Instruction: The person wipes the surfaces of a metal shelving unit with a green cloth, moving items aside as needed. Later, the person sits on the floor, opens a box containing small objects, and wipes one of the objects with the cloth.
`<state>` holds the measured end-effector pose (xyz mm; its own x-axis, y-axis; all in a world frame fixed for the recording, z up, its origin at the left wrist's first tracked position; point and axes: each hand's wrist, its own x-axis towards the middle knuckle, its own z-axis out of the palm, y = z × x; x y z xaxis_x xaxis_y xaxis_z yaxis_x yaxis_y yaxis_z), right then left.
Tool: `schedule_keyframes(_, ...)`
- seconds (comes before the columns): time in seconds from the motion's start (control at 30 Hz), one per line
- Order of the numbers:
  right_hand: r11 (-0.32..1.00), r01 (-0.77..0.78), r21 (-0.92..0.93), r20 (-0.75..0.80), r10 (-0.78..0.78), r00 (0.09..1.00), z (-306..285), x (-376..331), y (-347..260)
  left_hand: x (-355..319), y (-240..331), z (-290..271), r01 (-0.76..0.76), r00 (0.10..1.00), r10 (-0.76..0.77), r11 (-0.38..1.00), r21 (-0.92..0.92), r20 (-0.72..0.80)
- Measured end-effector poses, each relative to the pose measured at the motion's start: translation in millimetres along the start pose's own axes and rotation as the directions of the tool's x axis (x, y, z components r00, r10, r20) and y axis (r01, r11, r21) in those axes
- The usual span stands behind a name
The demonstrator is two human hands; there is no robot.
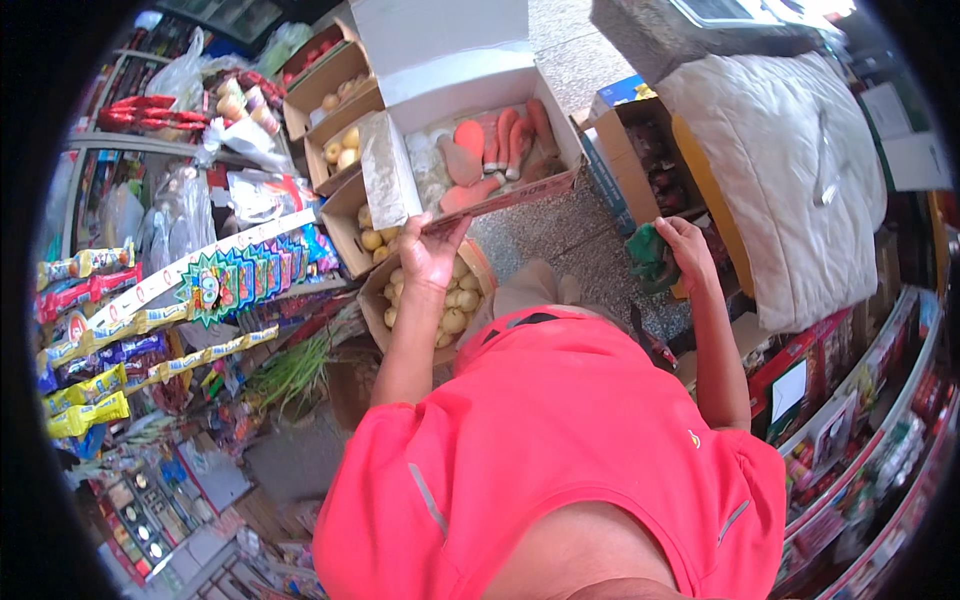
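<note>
And here is the left hand [430, 252], palm turned up, fingers bent round the near edge of an open carton [520, 203] close to its left corner, thumb along the rim; a partly closed grip, with some of the fingertips hidden behind the cardboard. Inside that carton, straight ahead of the person, lie the orange root vegetables [492, 140], bunched toward the middle and right, some fat and blunt, others long and slim, with crumpled clear plastic [425, 155] to their left. The pale lid flap [440, 40] stands up at the far side. Over to the right hand [688, 250], and it's pinched nearly closed, thumb and fingers on a bunched green cloth [650, 262] that hangs over the speckled floor [575, 220], well apart from the left hand. Just below the left hand, its wrist crossing above, sits a box of pale round vegetables [455, 315]; more produce boxes [342, 178] line up beside the carton on the left. Out on that side, bright snack packets [90, 410] hang in rows above green stalks [300, 370], and across on the right a white quilted cover [775, 160] drapes down in folds.
</note>
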<state>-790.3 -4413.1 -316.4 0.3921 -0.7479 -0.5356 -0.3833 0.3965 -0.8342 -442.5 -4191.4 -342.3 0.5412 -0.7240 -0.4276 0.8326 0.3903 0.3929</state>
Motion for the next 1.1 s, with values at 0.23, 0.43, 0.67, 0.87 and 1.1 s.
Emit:
schedule_keyframes(0.23, 0.999, 0.023, -0.036, 0.21, -0.015, 0.978, 31, 84, -87, 65, 5, 42, -0.104, 0.99, 0.111, 0.992, 0.078, -0.092)
schedule_keyframes(0.43, 0.954, 0.255, -0.158, 0.34, -0.19, 0.921, 90, 173, -227, 164, 45, 39, -0.092, 0.995, 0.094, 0.993, 0.072, -0.029)
schedule_keyframes(0.67, 0.348, 0.638, -0.687, 0.53, -0.361, 0.768, 240, 300, -358, 274, 101, 79, -0.051, 0.992, 0.066, 0.989, 0.137, -0.106)
schedule_keyframes(0.87, 0.344, 0.704, -0.621, 0.71, -0.136, 0.692, 311, 421, -375, 350, 139, 124, 0.013, 0.996, 0.004, 0.982, 0.188, -0.089)
schedule_keyframes(1.1, 0.154, 0.767, -0.623, 0.753, -0.146, 0.641, 343, 546, -386, 448, 167, 148, 0.026, 0.996, -0.007, 0.974, 0.226, -0.087)
